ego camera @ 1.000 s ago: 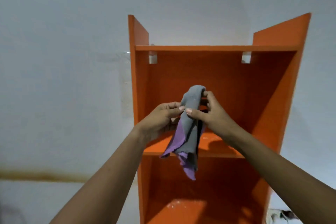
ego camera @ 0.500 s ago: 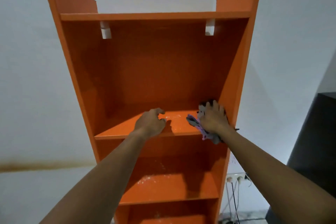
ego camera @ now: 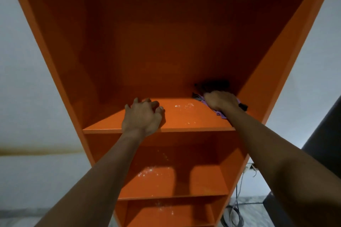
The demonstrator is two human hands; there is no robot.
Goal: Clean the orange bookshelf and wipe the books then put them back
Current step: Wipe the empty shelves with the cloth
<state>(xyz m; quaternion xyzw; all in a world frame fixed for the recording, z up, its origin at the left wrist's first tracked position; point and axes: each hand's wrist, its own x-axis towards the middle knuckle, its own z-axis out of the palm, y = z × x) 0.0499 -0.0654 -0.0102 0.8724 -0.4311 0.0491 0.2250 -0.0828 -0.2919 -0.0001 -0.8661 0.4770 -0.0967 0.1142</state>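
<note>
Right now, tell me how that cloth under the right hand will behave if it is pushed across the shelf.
The cloth is probably floppy: it lies crumpled under the right hand, its edges spilling out unevenly. It likely bunches rather than slides flat, unless pressed down. It looks light, so it should glide easily over the glossy shelf board, sweeping the pale dust specks ahead.

Both hands rest on one shelf board of the bookshelf. The left hand lies near the front edge. The right hand presses a cloth into the back right corner.

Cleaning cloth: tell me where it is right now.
In the head view, the cleaning cloth lies under the right hand in the back right corner of the upper shelf, beside the bookshelf's right wall.
</note>
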